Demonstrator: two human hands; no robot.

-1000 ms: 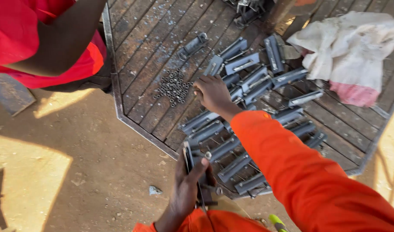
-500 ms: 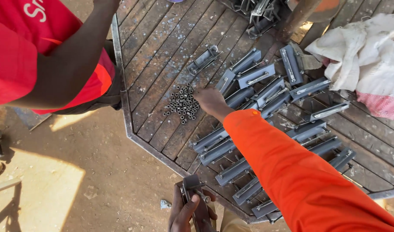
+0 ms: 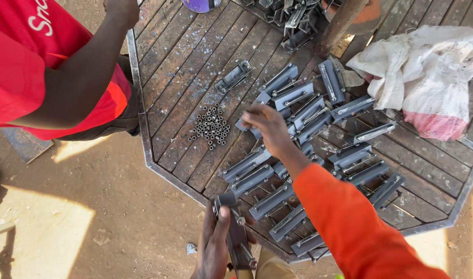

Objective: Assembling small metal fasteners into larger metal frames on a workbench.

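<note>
**A:** What does each hand have at this point?

**B:** The left hand [image 3: 213,248] has its grip closed around a grey metal bracket [image 3: 236,235], held upright just off the near edge of the counter [image 3: 143,134]; a bolt sticks out of the bracket's lower end. The right hand [image 3: 267,126] reaches out over the counter with its fingers pinched together. Whether anything small sits between them I cannot tell.

**A:** And what lies about that right grip?

**B:** Just to its left is a loose heap of small dark nuts [image 3: 210,126], not touching it. Beyond and to the right of the grip, and back toward the person under the orange sleeve [image 3: 350,227], lie the other brackets [image 3: 270,199] in rough rows (many with bolts showing through them).

**A:** How far along does the work look?

**B:** I would judge it mid-way. Plenty of nuts remain in the heap, and the rows of brackets on the counter are many, against one in hand. Which of those lying there are finished I cannot make out.

**A:** Anyone else near?

**B:** A person in a red shirt [image 3: 35,67] stands at the counter's far left edge, and a crumpled white sack [image 3: 427,72] lies well to the right.
</note>
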